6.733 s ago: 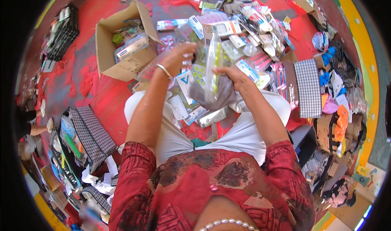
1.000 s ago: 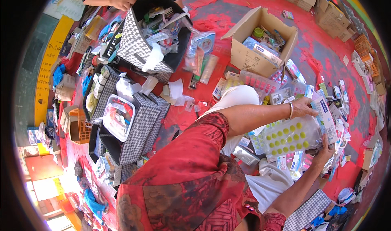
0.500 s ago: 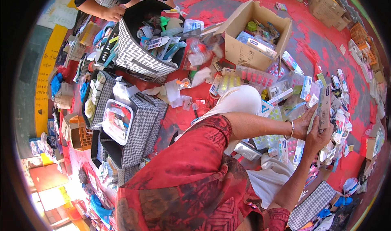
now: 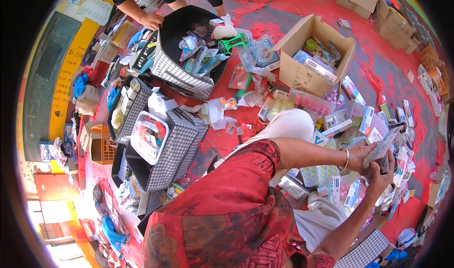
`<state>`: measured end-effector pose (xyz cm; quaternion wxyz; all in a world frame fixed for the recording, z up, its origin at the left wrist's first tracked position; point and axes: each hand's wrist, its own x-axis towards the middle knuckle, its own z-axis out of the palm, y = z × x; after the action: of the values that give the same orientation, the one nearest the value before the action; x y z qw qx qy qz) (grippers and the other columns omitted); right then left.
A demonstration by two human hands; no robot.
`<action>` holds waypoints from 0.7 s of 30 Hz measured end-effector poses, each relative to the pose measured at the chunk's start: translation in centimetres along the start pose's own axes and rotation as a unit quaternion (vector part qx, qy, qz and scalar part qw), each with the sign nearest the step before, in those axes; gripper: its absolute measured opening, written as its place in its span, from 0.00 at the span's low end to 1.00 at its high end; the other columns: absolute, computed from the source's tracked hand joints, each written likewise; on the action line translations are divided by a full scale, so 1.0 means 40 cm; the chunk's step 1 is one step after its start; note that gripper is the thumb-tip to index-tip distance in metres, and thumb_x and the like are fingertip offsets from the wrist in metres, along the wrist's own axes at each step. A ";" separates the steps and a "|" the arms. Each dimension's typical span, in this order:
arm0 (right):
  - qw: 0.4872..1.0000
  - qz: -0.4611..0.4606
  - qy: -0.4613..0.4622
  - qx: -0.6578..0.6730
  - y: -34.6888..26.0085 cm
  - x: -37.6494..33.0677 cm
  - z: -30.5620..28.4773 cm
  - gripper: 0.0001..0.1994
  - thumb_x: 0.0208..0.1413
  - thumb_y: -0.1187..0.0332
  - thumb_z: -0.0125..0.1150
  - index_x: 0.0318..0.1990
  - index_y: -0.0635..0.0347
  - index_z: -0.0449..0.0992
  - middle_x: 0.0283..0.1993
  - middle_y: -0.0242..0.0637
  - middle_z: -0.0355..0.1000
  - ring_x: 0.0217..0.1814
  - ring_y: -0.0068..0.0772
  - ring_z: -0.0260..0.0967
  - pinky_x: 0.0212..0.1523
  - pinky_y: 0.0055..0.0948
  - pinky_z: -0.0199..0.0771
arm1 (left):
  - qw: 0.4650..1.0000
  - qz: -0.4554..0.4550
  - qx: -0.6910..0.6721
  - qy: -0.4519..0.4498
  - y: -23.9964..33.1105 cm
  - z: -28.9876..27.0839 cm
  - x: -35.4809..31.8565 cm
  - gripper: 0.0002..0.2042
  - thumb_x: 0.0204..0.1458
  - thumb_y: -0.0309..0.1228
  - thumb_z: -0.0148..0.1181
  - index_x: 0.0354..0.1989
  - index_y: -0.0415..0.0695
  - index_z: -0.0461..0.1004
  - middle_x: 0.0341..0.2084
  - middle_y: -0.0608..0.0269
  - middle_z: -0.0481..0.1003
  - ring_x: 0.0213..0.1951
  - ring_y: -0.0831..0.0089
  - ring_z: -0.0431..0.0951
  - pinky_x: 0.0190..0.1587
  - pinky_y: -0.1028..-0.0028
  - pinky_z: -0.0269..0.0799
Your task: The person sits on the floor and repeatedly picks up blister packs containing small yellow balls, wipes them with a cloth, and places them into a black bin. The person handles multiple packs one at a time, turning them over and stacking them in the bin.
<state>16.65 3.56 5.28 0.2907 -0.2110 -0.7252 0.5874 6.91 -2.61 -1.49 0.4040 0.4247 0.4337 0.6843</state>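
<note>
Over the spread of packets on the right, both hands hold one flat, pale package point(image 4: 381, 147) with a greyish face, tilted. My left hand point(image 4: 360, 157), with a bangle at the wrist, closes on its near left side. My right hand point(image 4: 382, 174) grips its lower edge, fingers bent around it. Blister-type packs with green discs point(image 4: 318, 174) and several slim blue-and-white boxes point(image 4: 352, 193) lie beneath and beside my forearms. At upper left another person's hand point(image 4: 152, 21) grips the rim of a tipped houndstooth bin point(image 4: 182, 76) full of mixed packaged goods.
An open cardboard box point(image 4: 302, 71) with packages stands ahead. To the left are more houndstooth bins point(image 4: 182, 140), a clear-lidded white tub point(image 4: 149, 138) and an orange crate point(image 4: 102, 145). Cartons point(image 4: 357, 0) stand far right. Red torn covering point(image 4: 265, 12) lies on the floor.
The package in my hands has turned from upright to a flatter tilt. A green-and-black item and clear packs now show at the tipped bin's right side. The whole view has shifted slightly.
</note>
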 end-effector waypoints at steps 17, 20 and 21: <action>0.847 0.239 0.201 0.429 0.101 0.043 -0.084 0.17 0.54 0.61 0.51 0.47 0.63 0.67 0.46 0.39 0.69 0.47 0.35 0.68 0.50 0.34 0.66 | 0.945 -0.254 -0.196 -0.058 0.063 -0.032 -0.001 0.40 0.36 0.53 0.61 0.60 0.58 0.52 0.57 0.60 0.57 0.60 0.56 0.52 0.53 0.42 0.50; 0.851 0.245 0.162 0.435 0.108 0.042 -0.081 0.17 0.54 0.62 0.51 0.46 0.65 0.68 0.45 0.40 0.70 0.46 0.35 0.69 0.49 0.33 0.68 | 0.948 -0.276 -0.155 -0.025 0.067 -0.025 0.007 0.35 0.44 0.56 0.51 0.61 0.57 0.51 0.59 0.59 0.53 0.60 0.51 0.51 0.51 0.38 0.49; 0.841 0.244 0.141 0.462 0.110 0.043 -0.083 0.17 0.54 0.62 0.51 0.46 0.65 0.68 0.45 0.41 0.70 0.46 0.35 0.69 0.49 0.33 0.68 | 0.942 -0.296 -0.154 -0.010 0.062 -0.024 0.010 0.34 0.45 0.55 0.50 0.60 0.57 0.51 0.59 0.60 0.53 0.60 0.50 0.52 0.51 0.37 0.50</action>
<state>17.46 8.08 1.74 0.3005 -0.3031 -0.2460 0.8702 5.41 -3.22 0.68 0.6532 0.2160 0.4251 0.5881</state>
